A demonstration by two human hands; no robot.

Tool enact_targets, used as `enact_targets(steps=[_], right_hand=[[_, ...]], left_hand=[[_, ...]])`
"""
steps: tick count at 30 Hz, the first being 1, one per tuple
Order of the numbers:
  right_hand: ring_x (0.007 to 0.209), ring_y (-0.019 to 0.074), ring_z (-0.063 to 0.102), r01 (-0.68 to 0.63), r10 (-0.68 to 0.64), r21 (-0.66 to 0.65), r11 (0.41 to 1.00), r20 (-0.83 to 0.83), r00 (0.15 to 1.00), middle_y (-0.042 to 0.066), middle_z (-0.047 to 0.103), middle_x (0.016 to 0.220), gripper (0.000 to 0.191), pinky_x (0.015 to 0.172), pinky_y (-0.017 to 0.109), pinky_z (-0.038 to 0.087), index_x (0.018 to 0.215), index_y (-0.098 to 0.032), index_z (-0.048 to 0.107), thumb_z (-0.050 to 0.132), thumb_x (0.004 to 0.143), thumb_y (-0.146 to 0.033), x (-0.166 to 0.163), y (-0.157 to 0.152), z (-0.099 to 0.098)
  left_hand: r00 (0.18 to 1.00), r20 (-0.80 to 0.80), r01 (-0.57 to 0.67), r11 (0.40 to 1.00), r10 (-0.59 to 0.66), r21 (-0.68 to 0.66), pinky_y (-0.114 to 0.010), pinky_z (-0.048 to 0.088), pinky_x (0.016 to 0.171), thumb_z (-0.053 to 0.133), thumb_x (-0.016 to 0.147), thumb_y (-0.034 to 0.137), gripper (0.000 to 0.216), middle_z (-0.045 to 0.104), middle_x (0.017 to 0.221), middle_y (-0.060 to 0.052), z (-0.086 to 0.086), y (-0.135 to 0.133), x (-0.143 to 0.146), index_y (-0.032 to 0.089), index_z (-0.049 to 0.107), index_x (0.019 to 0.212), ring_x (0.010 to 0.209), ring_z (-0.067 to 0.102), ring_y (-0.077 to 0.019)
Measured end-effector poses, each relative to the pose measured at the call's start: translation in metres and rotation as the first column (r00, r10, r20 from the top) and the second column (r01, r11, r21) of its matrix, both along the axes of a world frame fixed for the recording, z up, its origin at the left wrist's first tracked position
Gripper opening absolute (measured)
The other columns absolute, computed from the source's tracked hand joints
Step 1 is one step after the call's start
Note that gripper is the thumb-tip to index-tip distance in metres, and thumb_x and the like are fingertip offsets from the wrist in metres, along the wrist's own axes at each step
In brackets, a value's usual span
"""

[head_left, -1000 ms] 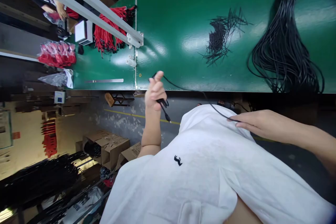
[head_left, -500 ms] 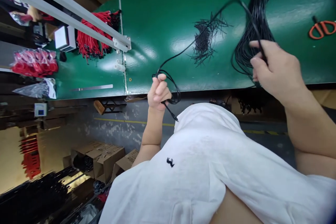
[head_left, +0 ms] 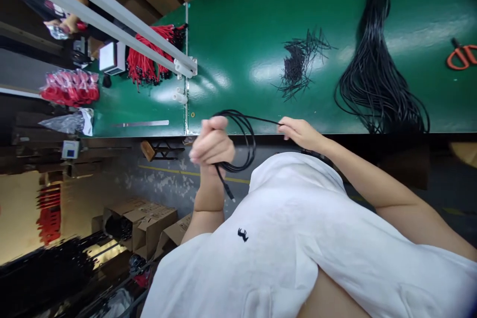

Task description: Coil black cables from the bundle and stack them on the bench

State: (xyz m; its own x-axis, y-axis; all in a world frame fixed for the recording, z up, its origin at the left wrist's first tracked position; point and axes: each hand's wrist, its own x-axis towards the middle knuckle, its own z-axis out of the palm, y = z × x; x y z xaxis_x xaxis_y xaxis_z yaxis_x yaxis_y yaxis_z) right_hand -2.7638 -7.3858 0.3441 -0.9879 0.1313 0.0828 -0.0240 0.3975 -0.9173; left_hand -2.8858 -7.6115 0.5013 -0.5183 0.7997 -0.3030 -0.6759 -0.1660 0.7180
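Observation:
My left hand (head_left: 211, 147) is closed around a thin black cable (head_left: 244, 139), which is wound into a small coil beside it. The cable's plug end (head_left: 230, 194) hangs down below that fist. A straight run of the same cable leads right to my right hand (head_left: 300, 132), whose fingers pinch it just at the front edge of the green table (head_left: 238, 35). Both hands hover above my white shirt (head_left: 298, 238), slightly in front of the table edge.
On the table lie a big bundle of long black cables (head_left: 376, 79), a pile of short black ties (head_left: 298, 62), orange scissors (head_left: 461, 55) and red cable bundles (head_left: 149, 57). Another person's hands (head_left: 67, 22) work at far left. Cardboard boxes (head_left: 145, 218) stand on the floor.
My right hand has come down from above the black cable bundle to the table's front edge near my left hand. The coil at my left hand has grown by a loop.

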Motion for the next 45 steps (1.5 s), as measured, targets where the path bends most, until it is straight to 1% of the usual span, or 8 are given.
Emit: enact_targets(steps=[3, 5, 9, 14, 19, 31, 40, 45], right_hand=[[0.09, 0.0196, 0.067, 0.14, -0.153, 0.14, 0.98, 0.088, 0.984, 0.011, 0.072, 0.108, 0.044, 0.075, 0.029, 0.048, 0.101, -0.018, 0.065, 0.031, 0.1, -0.047, 0.027, 0.025, -0.04], [0.099, 0.0223, 0.067, 0.072, -0.14, 0.338, 0.939, 0.182, 0.973, 0.011, 0.072, 0.112, 0.039, 0.074, 0.03, 0.047, 0.102, -0.019, 0.068, 0.034, 0.099, -0.039, 0.041, 0.031, -0.049], [0.076, 0.0189, 0.065, -0.371, 0.249, 0.521, 0.769, 0.29, 0.924, 0.007, 0.074, 0.094, 0.031, 0.058, 0.026, 0.034, 0.097, -0.021, 0.069, 0.041, 0.097, -0.032, 0.05, 0.0, -0.007], [0.069, 0.017, 0.061, -0.264, 0.229, 0.559, 0.786, 0.134, 0.964, 0.007, 0.07, 0.085, 0.028, 0.054, 0.026, 0.024, 0.098, -0.019, 0.064, 0.042, 0.099, -0.037, 0.037, -0.022, 0.062], [0.078, 0.0165, 0.064, -0.304, 0.283, 0.237, 0.923, 0.118, 0.952, 0.005, 0.072, 0.091, 0.031, 0.066, 0.025, 0.039, 0.096, -0.019, 0.066, 0.045, 0.097, -0.043, 0.048, 0.009, 0.057], [0.082, 0.0158, 0.062, -0.207, 0.206, -0.005, 0.978, -0.051, 0.977, 0.003, 0.073, 0.091, 0.039, 0.076, 0.027, 0.041, 0.095, -0.018, 0.074, 0.05, 0.093, -0.049, 0.02, 0.014, 0.049], [0.084, 0.0161, 0.062, -0.232, 0.224, -0.097, 0.968, -0.087, 0.971, 0.004, 0.072, 0.091, 0.039, 0.079, 0.028, 0.042, 0.089, -0.018, 0.074, 0.053, 0.092, -0.051, 0.024, 0.011, 0.044], [0.068, 0.0131, 0.054, -0.104, 0.124, -0.131, 0.986, 0.151, 0.981, 0.002, 0.068, 0.082, 0.049, 0.071, 0.027, 0.04, 0.087, -0.018, 0.071, 0.046, 0.089, -0.06, 0.037, 0.045, -0.012]], left_hand=[[0.912, -0.093, -0.329, 0.849, 0.399, 0.413, -0.001, 0.02, 0.028, 0.051, 0.101, 0.042, 0.025, 0.039, 0.031, 0.018, 0.018, -0.019, -0.02, 0.023, 0.062, 0.09, 0.017, 0.023, 0.0012], [0.897, -0.095, -0.341, 0.814, 0.431, 0.47, 0.001, 0.02, 0.03, 0.054, 0.1, 0.039, 0.02, 0.044, 0.034, 0.018, 0.016, -0.022, -0.028, 0.022, 0.063, 0.097, 0.02, 0.028, 0.0032], [0.991, -0.135, 0.011, 0.995, -0.025, -0.101, -0.005, 0.034, 0.035, 0.059, 0.098, 0.036, 0.022, 0.059, 0.048, 0.01, -0.028, -0.001, -0.019, 0.016, 0.068, 0.103, 0.034, 0.052, -0.001], [0.865, -0.106, 0.439, 0.844, -0.49, -0.309, -0.024, 0.058, 0.072, 0.081, 0.074, 0.051, 0.051, 0.077, 0.086, -0.012, -0.099, 0.027, 0.019, 0.01, 0.072, 0.103, 0.08, 0.075, -0.0177], [0.687, 0.008, 0.703, 0.661, -0.727, -0.264, -0.021, 0.046, 0.048, 0.075, 0.077, 0.059, 0.059, 0.072, 0.067, -0.009, -0.1, 0.021, 0.023, 0.007, 0.072, 0.105, 0.047, 0.06, -0.0105], [0.798, 0.263, 0.599, 0.762, -0.542, -0.248, -0.015, 0.016, 0.025, 0.035, 0.103, 0.048, 0.059, 0.021, 0.025, 0.009, -0.094, 0.028, 0.029, 0.012, 0.071, 0.073, 0.019, 0.009, -0.0044], [0.781, 0.379, 0.606, 0.749, -0.497, -0.268, -0.014, 0.015, 0.024, 0.022, 0.107, 0.039, 0.065, 0.022, 0.027, 0.009, -0.085, 0.032, 0.039, 0.01, 0.071, 0.074, 0.019, 0.009, -0.0048], [0.914, 0.173, 0.399, 0.885, -0.366, -0.239, -0.016, 0.012, 0.022, 0.044, 0.099, 0.053, 0.047, 0.016, 0.027, 0.013, -0.077, 0.0, 0.012, 0.019, 0.075, 0.085, 0.017, 0.009, -0.0055]])
